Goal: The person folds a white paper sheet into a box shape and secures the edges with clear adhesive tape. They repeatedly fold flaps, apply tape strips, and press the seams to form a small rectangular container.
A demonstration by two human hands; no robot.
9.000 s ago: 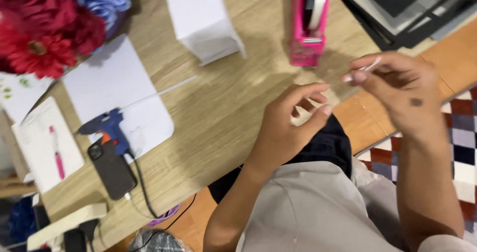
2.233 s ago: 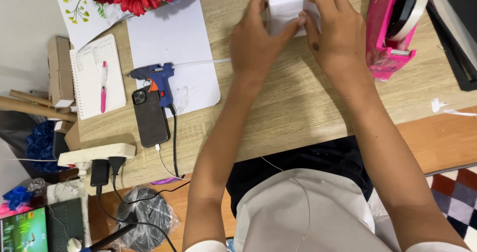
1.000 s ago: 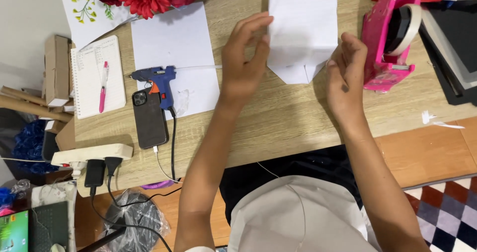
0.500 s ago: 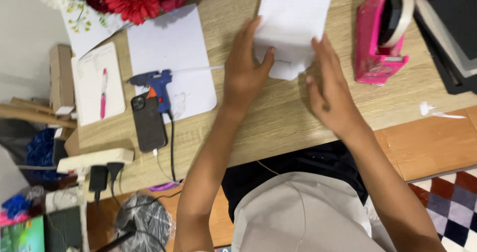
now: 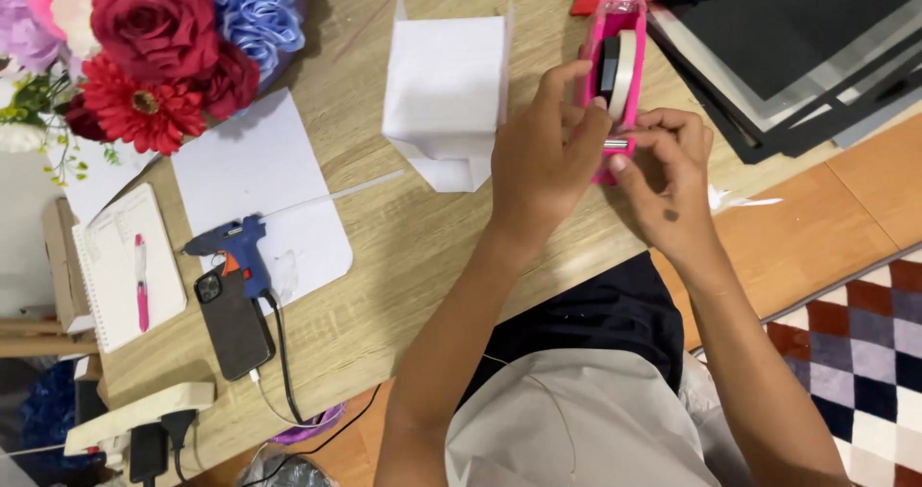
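Pink tape dispenser [image 5: 615, 74] stands on the wooden table [image 5: 403, 256] at about one o'clock from the person's chest, just right of the folded white paper box [image 5: 447, 88]. The left hand [image 5: 543, 156] wraps its side, steadying it; the right hand [image 5: 667, 160] pinches at the cutter end, fingertips closed on the tape's free end. Judged step: drawing off a strip. Tearing it cleanly needs a firm downward pull.

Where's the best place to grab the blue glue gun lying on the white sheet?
Probably by its handle: the blue glue gun lies on its side on the white sheet, handle pointing toward the phone, cord trailing off it. Come from above at the desk-edge side, fingers across the handle, staying off the nozzle end and the clear glue stick.
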